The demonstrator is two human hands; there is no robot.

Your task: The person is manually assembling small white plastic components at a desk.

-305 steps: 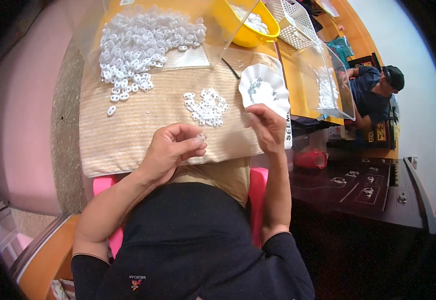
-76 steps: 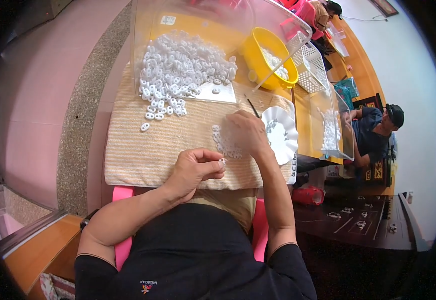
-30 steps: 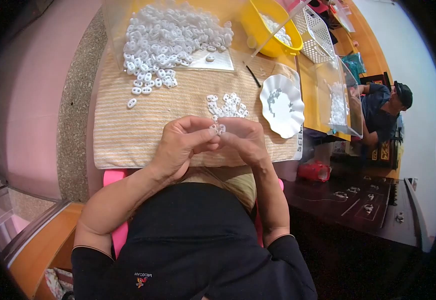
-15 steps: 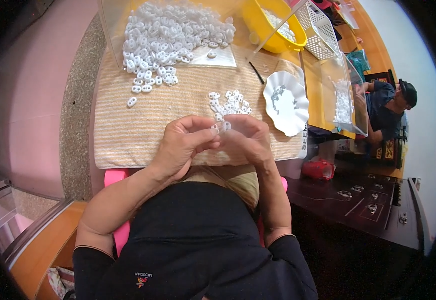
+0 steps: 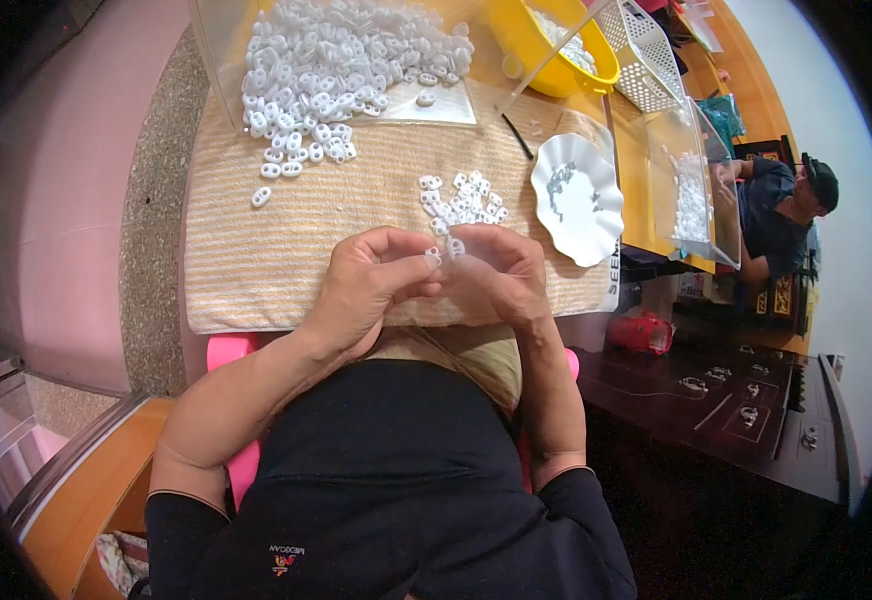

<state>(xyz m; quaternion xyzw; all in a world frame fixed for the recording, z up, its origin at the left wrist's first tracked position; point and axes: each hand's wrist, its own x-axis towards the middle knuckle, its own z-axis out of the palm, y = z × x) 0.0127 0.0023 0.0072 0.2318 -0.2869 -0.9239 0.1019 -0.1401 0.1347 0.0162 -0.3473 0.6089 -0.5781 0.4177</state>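
My left hand (image 5: 368, 285) and my right hand (image 5: 494, 272) meet fingertip to fingertip over the near edge of a striped beige cloth (image 5: 256, 250). Between the fingertips they pinch a small white plastic piece (image 5: 443, 252). Just beyond the hands lies a small heap of the same white pieces (image 5: 461, 200). A large pile of white pieces (image 5: 336, 60) covers the far part of the cloth, some inside a clear tray. To the right of the hands sits a white scalloped dish (image 5: 578, 198) holding small dark metal parts.
A yellow bowl (image 5: 546, 45) and a white mesh basket (image 5: 646, 50) stand at the far right, a clear box (image 5: 691, 185) beside them. Another person (image 5: 781, 205) sits at the right. A red object (image 5: 646, 330) lies by a dark cabinet (image 5: 746, 410). A pink wall is left.
Ten seconds ago my hands were apart, the right reaching toward the dish and small heap. They have since come together at the cloth's near edge, pinching one white piece.
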